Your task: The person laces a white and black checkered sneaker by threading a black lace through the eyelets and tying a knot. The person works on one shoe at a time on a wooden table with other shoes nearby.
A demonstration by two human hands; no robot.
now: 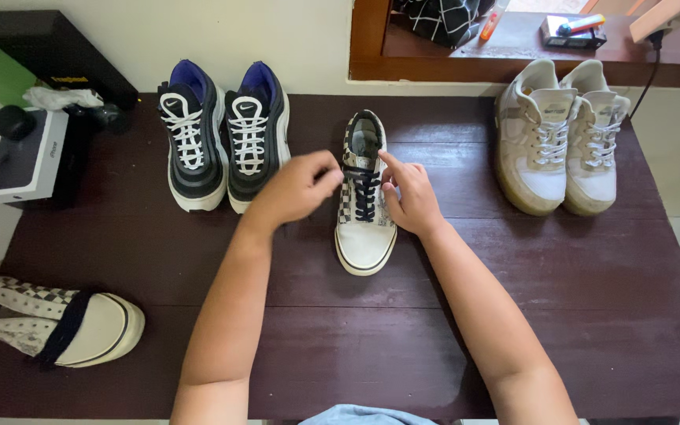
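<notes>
A cream checkered sneaker (365,232) with black laces (367,193) stands in the middle of the dark wooden table (576,299), toe toward me. My left hand (293,189) pinches the lace at the shoe's left side near the tongue. On the right side, my right hand (412,197) holds the lace, index finger pointing at the top eyelets. The matching checkered sneaker (64,323) lies on its side at the table's near left edge.
A black and purple pair of sneakers (222,134) stands back left. A worn white pair (560,134) stands back right. A white box (29,153), black boxes and small black items sit at the far left. A wooden ledge (513,63) holds clutter behind.
</notes>
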